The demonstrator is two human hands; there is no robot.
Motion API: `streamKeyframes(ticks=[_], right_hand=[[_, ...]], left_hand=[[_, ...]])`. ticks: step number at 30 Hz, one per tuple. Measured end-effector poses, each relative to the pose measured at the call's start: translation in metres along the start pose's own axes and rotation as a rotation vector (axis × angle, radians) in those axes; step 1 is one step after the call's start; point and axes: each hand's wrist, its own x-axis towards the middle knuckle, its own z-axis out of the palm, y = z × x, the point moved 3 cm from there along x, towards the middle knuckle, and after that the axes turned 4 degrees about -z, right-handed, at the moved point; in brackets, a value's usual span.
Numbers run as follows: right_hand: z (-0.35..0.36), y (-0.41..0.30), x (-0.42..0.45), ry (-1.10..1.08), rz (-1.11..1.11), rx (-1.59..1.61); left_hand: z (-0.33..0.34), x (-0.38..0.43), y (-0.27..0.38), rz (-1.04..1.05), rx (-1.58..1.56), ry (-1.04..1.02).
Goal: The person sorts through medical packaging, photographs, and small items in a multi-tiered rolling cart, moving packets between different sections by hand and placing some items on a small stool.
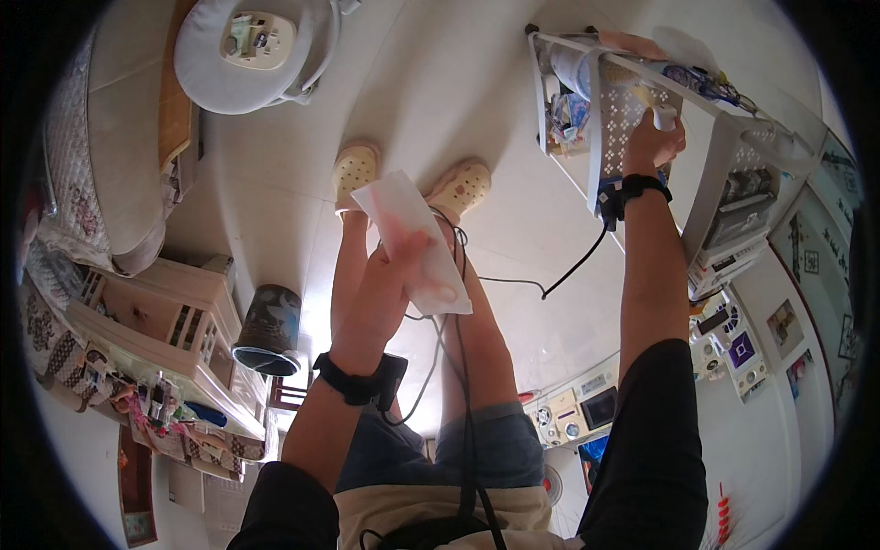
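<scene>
My left hand [405, 265] holds a translucent white sheet or flat pouch [430, 268] in front of my legs; the fingers show faintly through it. Out to the upper right, my right hand [654, 143] grips a small white object [664, 117], whose exact kind I cannot tell. That hand is over the middle tier of a white shelf cart [612, 130] with perforated panels. Both wrists wear black bands with small devices and cables.
A round white stool or table [199, 62] bearing a cream tray stands at the upper left. A dark waste bin [271, 320] is beside a light wooden cabinet [220, 295]. Black cables [509, 280] hang around my legs. My feet wear cream clogs [462, 189].
</scene>
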Motion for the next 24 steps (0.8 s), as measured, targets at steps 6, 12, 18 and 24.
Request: streamKeyframes(ticks=[6, 12, 18, 24], right_hand=[[0.007, 0.012, 0.004, -0.009, -0.105, -0.038], [0.009, 0.005, -0.013, 0.026, -0.209, -0.115], [-0.014, -0.027, -0.021, -0.150, -0.222, -0.115], [-0.007, -0.002, -0.002, 0.063, -0.082, 0.094]], left_hand=[[-0.006, -0.002, -0.006, 0.000, 0.004, 0.009], [0.000, -0.012, 0.003, 0.002, -0.038, 0.020], [0.015, -0.032, 0.019, -0.046, 0.071, 0.100], [0.030, -0.040, 0.026, -0.082, 0.174, 0.069]])
